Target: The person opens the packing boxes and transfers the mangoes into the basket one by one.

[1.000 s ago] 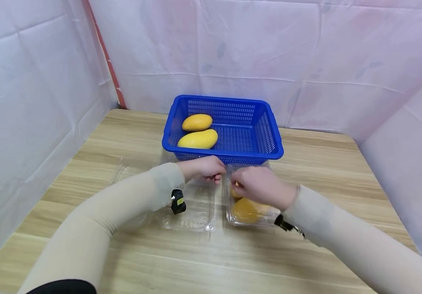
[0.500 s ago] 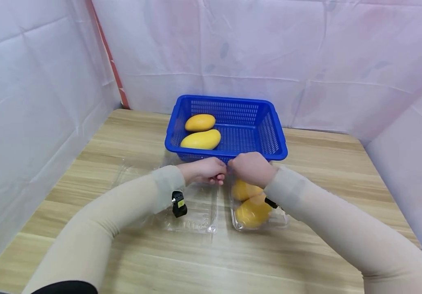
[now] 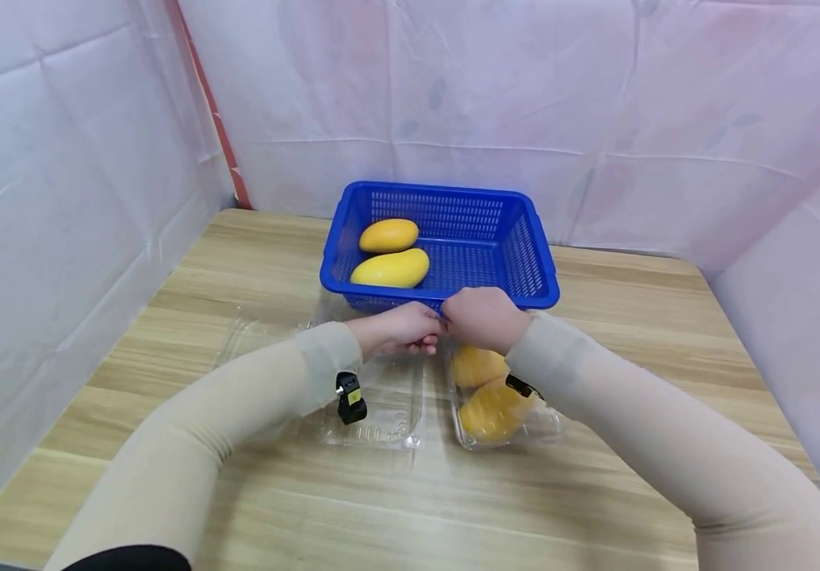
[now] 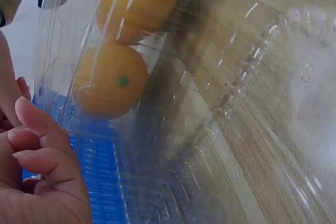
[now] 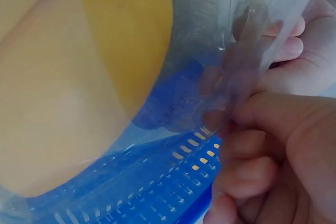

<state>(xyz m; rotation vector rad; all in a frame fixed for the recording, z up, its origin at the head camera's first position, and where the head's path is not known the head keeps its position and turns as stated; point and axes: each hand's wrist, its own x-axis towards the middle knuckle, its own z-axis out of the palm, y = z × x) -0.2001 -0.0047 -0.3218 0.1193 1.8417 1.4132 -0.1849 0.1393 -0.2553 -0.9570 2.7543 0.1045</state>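
Observation:
A clear plastic clamshell box (image 3: pixel 510 436) holding yellow mangoes (image 3: pixel 496 408) lies right of centre, its cover over the fruit. At its far left corner my right hand (image 3: pixel 484 319) pinches the plastic edge between thumb and curled fingers, as the right wrist view shows. My left hand (image 3: pixel 404 327) meets it there, fingers curled at the same edge. Through the plastic, the left wrist view shows the end of a mango (image 4: pixel 111 80). Part of the box lies hidden under my right hand and sleeve.
Behind the hands stands a blue perforated basket (image 3: pixel 467 266), two mangoes (image 3: pixel 390 270) at its left side. A second clear clamshell (image 3: pixel 374 424) lies spread open left of the box, partly under my left forearm. White sheeting (image 3: pixel 488 95) encloses the wooden table (image 3: pixel 410 515).
My right hand has moved from above the box to its far edge, beside my left hand, uncovering more of the mangoes. The left hand has barely moved.

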